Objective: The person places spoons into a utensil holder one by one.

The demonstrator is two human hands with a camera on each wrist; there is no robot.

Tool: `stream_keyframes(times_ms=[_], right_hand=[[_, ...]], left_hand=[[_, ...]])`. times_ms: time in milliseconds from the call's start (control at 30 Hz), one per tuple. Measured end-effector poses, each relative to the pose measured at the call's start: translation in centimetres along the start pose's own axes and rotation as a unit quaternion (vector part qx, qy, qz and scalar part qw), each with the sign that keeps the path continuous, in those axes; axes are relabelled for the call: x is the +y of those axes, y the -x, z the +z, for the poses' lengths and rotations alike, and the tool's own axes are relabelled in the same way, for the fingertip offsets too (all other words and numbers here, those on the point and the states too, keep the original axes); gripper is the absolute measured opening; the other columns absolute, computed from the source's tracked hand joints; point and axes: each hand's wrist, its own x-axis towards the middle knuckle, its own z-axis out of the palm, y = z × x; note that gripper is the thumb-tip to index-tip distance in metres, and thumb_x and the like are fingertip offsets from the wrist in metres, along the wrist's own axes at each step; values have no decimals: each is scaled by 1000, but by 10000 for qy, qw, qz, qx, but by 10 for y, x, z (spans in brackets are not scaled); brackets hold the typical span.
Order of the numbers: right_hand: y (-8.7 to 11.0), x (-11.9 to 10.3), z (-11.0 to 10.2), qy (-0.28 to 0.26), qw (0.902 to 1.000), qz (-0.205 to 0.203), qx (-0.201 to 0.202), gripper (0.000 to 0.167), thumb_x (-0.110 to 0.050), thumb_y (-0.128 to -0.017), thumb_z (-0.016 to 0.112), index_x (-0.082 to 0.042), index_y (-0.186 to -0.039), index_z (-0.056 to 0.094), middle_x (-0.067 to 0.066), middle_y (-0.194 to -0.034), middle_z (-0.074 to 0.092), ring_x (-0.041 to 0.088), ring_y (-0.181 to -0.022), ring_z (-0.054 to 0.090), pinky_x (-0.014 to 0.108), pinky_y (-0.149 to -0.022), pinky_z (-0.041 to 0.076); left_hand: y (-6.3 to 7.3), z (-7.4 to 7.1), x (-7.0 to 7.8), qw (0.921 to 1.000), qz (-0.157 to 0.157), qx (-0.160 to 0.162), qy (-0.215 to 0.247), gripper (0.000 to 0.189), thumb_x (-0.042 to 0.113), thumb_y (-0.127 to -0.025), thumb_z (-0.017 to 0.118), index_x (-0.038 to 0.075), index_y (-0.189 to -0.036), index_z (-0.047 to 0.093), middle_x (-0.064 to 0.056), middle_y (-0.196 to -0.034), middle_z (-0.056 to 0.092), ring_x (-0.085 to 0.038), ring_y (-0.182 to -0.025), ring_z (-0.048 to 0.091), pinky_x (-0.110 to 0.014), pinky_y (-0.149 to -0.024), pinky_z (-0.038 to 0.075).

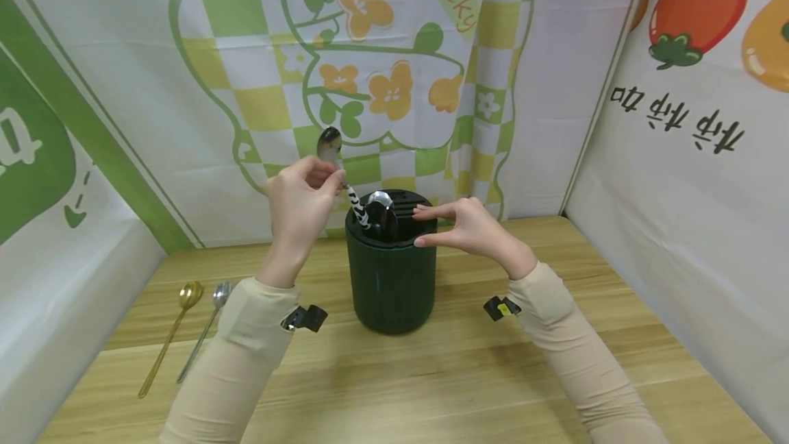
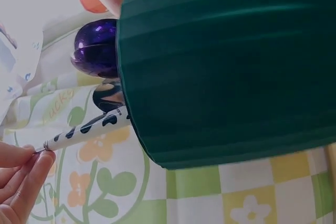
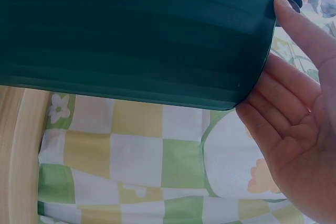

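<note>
In the head view my left hand point(image 1: 298, 201) pinches a spoon point(image 1: 329, 146) near its neck, bowl upward. Its black-and-white patterned handle point(image 2: 84, 130) slants down into a dark green utensil holder point(image 1: 391, 286), where the lower end is hidden. The holder stands upright on the table, with slots in its black top. Two other spoon bowls stick out of it, a shiny silver one point(image 1: 379, 199) and a dark one that looks purple point(image 2: 97, 48) in the left wrist view. My right hand point(image 1: 468, 225) touches the holder's right rim, thumb and fingers extended and spread apart.
A gold spoon point(image 1: 163, 344) and a silver spoon point(image 1: 200, 334) lie on the wooden table point(image 1: 401, 389) at the left, the silver one partly behind my left sleeve. A patterned cloth point(image 1: 246, 115) hangs close behind the holder, and printed panels stand at both sides.
</note>
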Motion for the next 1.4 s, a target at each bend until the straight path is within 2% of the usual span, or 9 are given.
stream_keyframes(times_ms=[100,267,500,600,667,800,900,1033,1400], right_hand=[[0,-1,-1,13,10000,18,-14,48,-51,-77,73,-26,-118,68,-4,-127,62,2,-37,10,27,-60,41],[0,-2,-1,17,10000,7,-11,49,-51,-77,73,-25,-117,68,-5,-126,62,2,-34,17,28,-69,44],[1,-3,0,19,10000,41,-3,48,-50,-76,73,-25,-117,68,-4,-126,62,2,-39,9,27,-51,35],[1,-3,0,46,10000,31,11,48,-51,-76,73,-26,-117,68,-4,-126,62,2,-39,9,26,-55,39],[1,-2,1,44,10000,19,9,48,-51,-76,73,-26,-117,68,-4,-126,62,2,-39,9,26,-61,42],[1,-2,1,31,10000,8,5,48,-51,-77,73,-25,-117,68,-4,-127,62,1,-38,10,26,-63,43],[1,-2,0,45,10000,11,4,49,-51,-77,73,-25,-117,68,-4,-127,62,2,-38,9,26,-54,38],[1,-4,0,34,10000,55,-16,49,-50,-77,73,-24,-118,68,-4,-127,62,4,-39,9,25,-49,32],[0,-3,0,29,10000,66,-24,48,-50,-77,73,-24,-118,68,-4,-127,62,4,-39,9,26,-49,32]], left_hand=[[1,0,-1,9999,146,-56,-51,12,13,-86,70,2,-84,71,-9,-77,73,-16,-64,69,-11,-53,48],[1,0,-2,9995,275,-167,-62,12,14,-84,73,2,-83,72,-8,-76,73,-14,-63,69,-13,-55,51],[-1,0,-3,9983,391,-407,-147,10,11,-82,74,2,-79,72,-10,-75,73,-17,-62,68,-30,-58,56],[0,1,-3,9973,421,-567,-210,9,11,-82,74,3,-78,73,-9,-75,73,-18,-61,68,-33,-59,57],[0,2,-3,9965,451,-657,-266,9,12,-82,74,4,-78,73,-9,-75,73,-18,-61,68,-33,-59,57],[1,4,-6,9951,527,-747,-369,8,13,-82,75,6,-79,75,-7,-76,74,-17,-62,69,-33,-60,57],[0,4,-6,9941,603,-792,-430,8,14,-82,74,6,-79,75,-8,-77,74,-18,-63,69,-34,-60,57],[-1,4,-5,9921,668,-903,-558,8,14,-82,75,6,-79,75,-9,-77,73,-19,-64,69,-35,-60,57],[0,4,-6,9860,522,-1259,-965,12,20,-82,76,9,-78,75,-6,-78,74,-19,-66,70,-35,-61,56]])
